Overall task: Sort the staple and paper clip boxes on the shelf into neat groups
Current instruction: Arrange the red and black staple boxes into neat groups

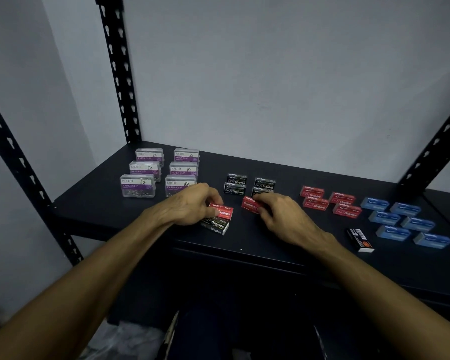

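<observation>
My left hand (190, 206) grips a red staple box (223, 210) that rests on top of two black staple boxes (217, 225) near the shelf's front. My right hand (281, 214) holds another red staple box (250, 204), tilted, just in front of the black staple group (250, 185). Several clear paper clip boxes (161, 172) with purple labels stand in two rows at the left. A red staple group (330, 202) and a blue box group (405, 222) lie to the right.
One black box (360, 239) lies alone, label side down, near the front edge at the right. The dark shelf board (94, 203) is framed by black slotted uprights (117, 71) at the back left and right. A grey wall stands behind.
</observation>
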`<state>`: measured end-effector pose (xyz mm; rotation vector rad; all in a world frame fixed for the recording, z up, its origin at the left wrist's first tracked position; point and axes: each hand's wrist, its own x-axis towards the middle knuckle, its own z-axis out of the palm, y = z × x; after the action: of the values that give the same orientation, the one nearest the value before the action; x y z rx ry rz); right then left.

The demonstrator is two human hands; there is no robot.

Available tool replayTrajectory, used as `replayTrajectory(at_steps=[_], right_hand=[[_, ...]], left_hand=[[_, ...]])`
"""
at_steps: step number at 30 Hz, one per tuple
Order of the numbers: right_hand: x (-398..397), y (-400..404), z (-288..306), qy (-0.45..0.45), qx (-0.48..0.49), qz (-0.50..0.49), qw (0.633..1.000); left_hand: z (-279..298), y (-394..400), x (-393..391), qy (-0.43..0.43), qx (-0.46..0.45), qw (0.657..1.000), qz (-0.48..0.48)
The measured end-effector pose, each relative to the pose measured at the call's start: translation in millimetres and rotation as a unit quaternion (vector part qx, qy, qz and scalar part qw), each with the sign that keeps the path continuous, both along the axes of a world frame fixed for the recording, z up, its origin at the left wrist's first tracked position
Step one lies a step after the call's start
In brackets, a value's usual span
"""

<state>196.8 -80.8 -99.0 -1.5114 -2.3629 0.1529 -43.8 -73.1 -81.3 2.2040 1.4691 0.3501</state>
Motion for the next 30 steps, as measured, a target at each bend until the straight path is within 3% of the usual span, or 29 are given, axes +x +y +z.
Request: replayTrajectory(at_steps=[13,30], right_hand=[[-1,-2,2,0.043,-0.033,-0.005,0.998],[5,-11,16,0.112,-0.046,-0.053,0.991]], left_hand=[[-9,5,0,-0.085,0.007,0.996,0.026],[-4,7,6,-0.038,0.011,0.999,0.015]])
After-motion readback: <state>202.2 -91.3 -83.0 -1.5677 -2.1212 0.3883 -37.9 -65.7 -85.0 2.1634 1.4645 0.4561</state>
